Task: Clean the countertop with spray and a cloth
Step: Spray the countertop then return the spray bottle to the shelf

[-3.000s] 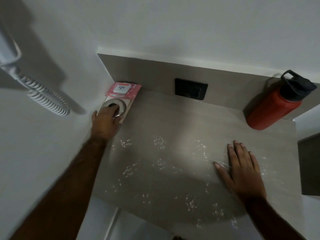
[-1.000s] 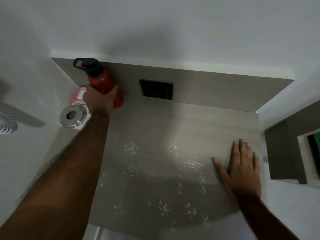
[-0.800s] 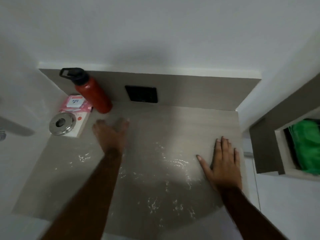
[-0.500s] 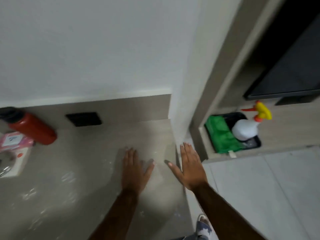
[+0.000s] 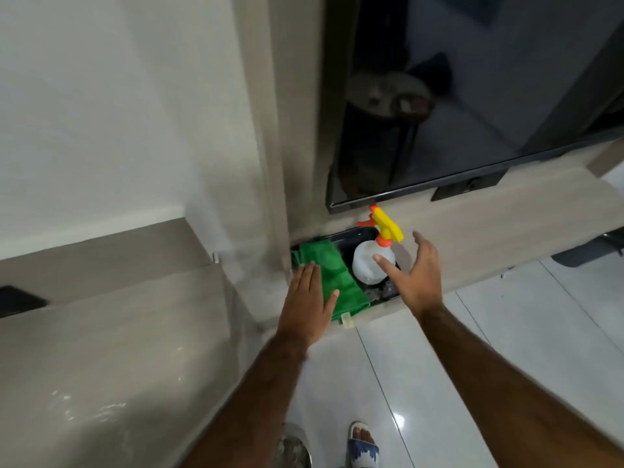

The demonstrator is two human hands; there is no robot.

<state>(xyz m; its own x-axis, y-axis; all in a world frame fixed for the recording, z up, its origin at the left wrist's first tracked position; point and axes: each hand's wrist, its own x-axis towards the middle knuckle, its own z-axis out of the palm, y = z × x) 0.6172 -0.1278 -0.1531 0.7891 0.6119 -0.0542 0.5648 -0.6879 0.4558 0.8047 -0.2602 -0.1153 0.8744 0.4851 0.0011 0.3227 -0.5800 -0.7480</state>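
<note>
A green cloth lies folded in a black tray on a low shelf. Beside it, in the same tray, stands a white spray bottle with a yellow and orange trigger head. My left hand is flat and open, its fingers over the cloth's left edge. My right hand is open with fingers spread, right next to the bottle, the thumb in front of it, not gripping. The grey countertop at the lower left carries wet droplets.
A dark screen hangs above the shelf. A wall post separates the countertop from the shelf. A black socket plate sits at the far left. White floor tiles and my sandalled foot are below.
My view swung right, from the countertop to the shelf. Both hands left the countertop and moved to the tray: the left onto the cloth, the right to the spray bottle.
</note>
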